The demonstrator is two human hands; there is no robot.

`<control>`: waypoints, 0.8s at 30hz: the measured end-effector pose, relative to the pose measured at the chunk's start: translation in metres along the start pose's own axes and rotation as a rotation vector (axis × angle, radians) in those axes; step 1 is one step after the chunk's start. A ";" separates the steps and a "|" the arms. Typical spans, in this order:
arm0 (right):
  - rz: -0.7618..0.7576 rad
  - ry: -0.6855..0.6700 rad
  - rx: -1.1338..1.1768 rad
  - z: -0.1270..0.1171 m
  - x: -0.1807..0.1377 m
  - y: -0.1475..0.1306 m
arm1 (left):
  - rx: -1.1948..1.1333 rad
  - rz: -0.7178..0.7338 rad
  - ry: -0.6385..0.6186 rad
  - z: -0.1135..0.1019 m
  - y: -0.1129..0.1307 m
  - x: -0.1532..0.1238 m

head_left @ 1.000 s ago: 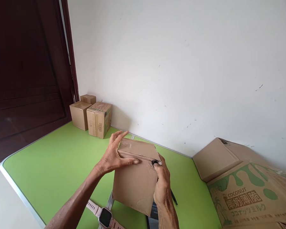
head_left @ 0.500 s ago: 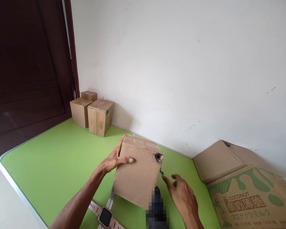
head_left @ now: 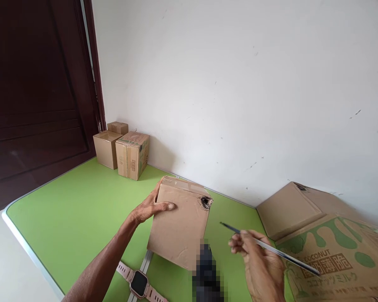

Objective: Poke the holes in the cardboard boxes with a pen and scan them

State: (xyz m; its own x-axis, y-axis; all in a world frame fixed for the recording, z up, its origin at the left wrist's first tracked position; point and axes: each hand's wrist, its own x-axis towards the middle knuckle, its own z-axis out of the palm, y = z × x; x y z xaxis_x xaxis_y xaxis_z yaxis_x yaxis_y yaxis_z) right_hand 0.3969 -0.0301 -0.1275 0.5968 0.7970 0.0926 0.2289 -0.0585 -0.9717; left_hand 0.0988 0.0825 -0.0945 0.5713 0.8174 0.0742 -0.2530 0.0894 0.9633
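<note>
Carton (head_left: 180, 233) w/ 1 blackened corner (head_left: 205, 203); L hand (head_left: 148, 207) gripping its side. R hand (head_left: 261, 262) pinching pen (head_left: 290, 258) (prob.), tip clear of carton. Watch (head_left: 139, 284) nr.

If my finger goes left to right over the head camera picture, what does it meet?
Dark red door → leftmost small brown box → pink smartwatch → scorched-looking cardboard box held by the left hand → right hand holding a pen → big COCONUT carton.
</note>
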 end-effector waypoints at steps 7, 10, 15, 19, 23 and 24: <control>-0.235 0.086 0.648 0.052 -0.037 -0.074 | 0.024 -0.004 0.005 0.002 0.005 -0.001; -0.273 0.091 0.564 0.064 -0.041 -0.074 | 0.033 0.005 0.009 0.001 0.006 -0.003; -0.229 0.118 0.462 0.064 -0.045 -0.065 | 0.042 0.013 -0.004 -0.001 0.002 -0.002; -0.234 0.124 0.422 0.064 -0.044 -0.065 | 0.027 0.017 -0.027 -0.003 -0.002 0.000; -0.243 0.130 0.388 0.064 -0.045 -0.066 | 0.007 0.024 -0.040 -0.003 -0.001 0.001; -0.243 0.130 0.377 0.064 -0.045 -0.066 | 0.010 0.026 -0.038 -0.002 -0.001 0.001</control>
State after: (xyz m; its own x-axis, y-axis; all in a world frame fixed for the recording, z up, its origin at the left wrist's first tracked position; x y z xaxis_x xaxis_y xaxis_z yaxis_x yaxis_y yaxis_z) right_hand 0.3053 -0.0240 -0.0812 0.6574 0.6774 0.3302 0.0929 0.3620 -0.9275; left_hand 0.0978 0.0847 -0.0959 0.5937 0.7974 0.1082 -0.2604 0.0631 0.9634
